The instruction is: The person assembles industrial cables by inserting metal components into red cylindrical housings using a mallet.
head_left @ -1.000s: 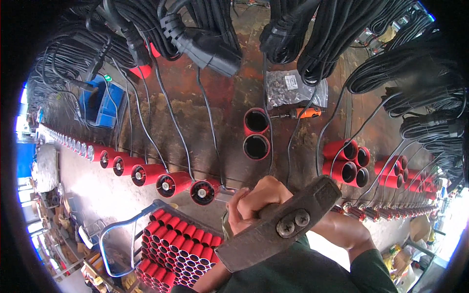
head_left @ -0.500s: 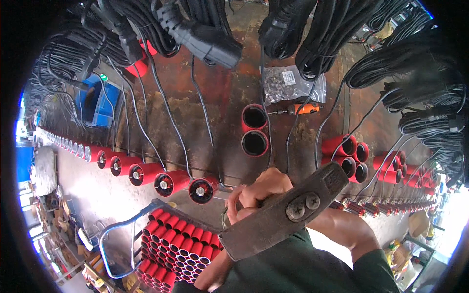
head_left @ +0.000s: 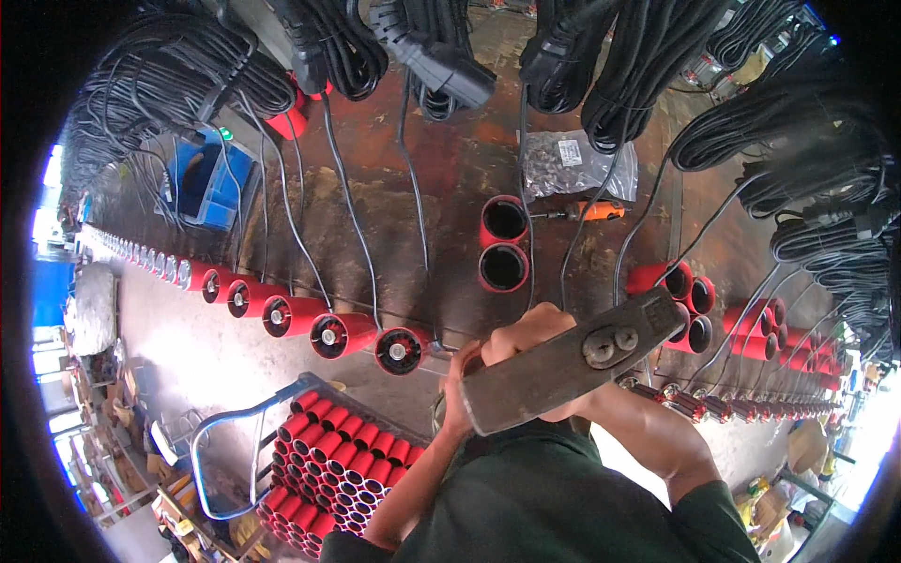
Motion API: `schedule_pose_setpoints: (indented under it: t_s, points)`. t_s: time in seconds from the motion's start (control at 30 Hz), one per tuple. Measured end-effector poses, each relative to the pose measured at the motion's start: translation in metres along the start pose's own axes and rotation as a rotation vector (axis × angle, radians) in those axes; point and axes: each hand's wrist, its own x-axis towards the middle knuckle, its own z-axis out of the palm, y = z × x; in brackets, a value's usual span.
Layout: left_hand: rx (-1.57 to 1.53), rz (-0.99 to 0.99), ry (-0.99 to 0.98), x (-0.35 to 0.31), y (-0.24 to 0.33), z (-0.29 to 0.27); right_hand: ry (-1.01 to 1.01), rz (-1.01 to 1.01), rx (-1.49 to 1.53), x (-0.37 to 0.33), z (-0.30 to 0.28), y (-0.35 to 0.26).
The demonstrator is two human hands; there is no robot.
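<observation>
A hammer [head_left: 572,361] with a dark steel head is shown raised close below the camera, its handle gripped in the right hand [head_left: 526,342], whose fingers are closed round it. The left hand [head_left: 457,394] is seen just beside the right, low at the bench edge; whether it is closed on something cannot be told, since the hammer head hides most of it. Just to the left of the hands, a red cylinder with a metal core [head_left: 402,349] lies on its side at the end of a long row of like cylinders [head_left: 282,314] running away leftward along the rusty bench [head_left: 450,169]. Ahead of the hands two empty red sleeves [head_left: 504,244] stand upright and touching, with an orange-handled tool [head_left: 587,211] and a clear bag of small parts [head_left: 572,164] beyond them. More red sleeves [head_left: 685,300] are grouped to the right. Below and to the left, a wire cart of red tubes [head_left: 328,460] is parked. Black cable bundles [head_left: 638,66] hang above.

The step in hand is judged to be a hammer stroke, caught with the head lifted. The next move would call for a square, controlled blow, with the left fingers kept out of its path.
</observation>
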Motion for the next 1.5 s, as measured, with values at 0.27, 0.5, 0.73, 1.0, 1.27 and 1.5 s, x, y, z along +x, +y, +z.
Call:
schedule_pose_setpoints:
  t_s: [0.27, 0.5, 0.73, 1.0, 1.27, 1.5]
  points:
    - [0.080, 0.009, -0.079, 0.002, 0.074, -0.027, 0.245, 0.156, 0.244, -0.090, -0.051, -0.037]
    - [0.386, 0.093, 0.026, 0.099, 0.114, -0.012, 0.601, -0.176, 0.264, -0.148, -0.060, -0.094]
    - [0.849, 0.099, 0.128, 0.173, 0.090, 0.039, 0.795, -0.131, 0.221, -0.176, -0.050, -0.105]
    - [0.360, 0.414, -0.074, 0.091, 0.239, 0.004, 0.716, -0.124, 0.331, -0.235, -0.086, -0.101]
    - [-0.077, 0.449, 0.212, -0.021, 0.231, 0.116, 0.779, -0.164, 0.383, -0.226, -0.148, -0.134]
    - [-0.198, -0.011, -0.057, -0.046, 0.175, 0.149, 0.498, -0.241, 0.484, -0.211, -0.219, -0.198]
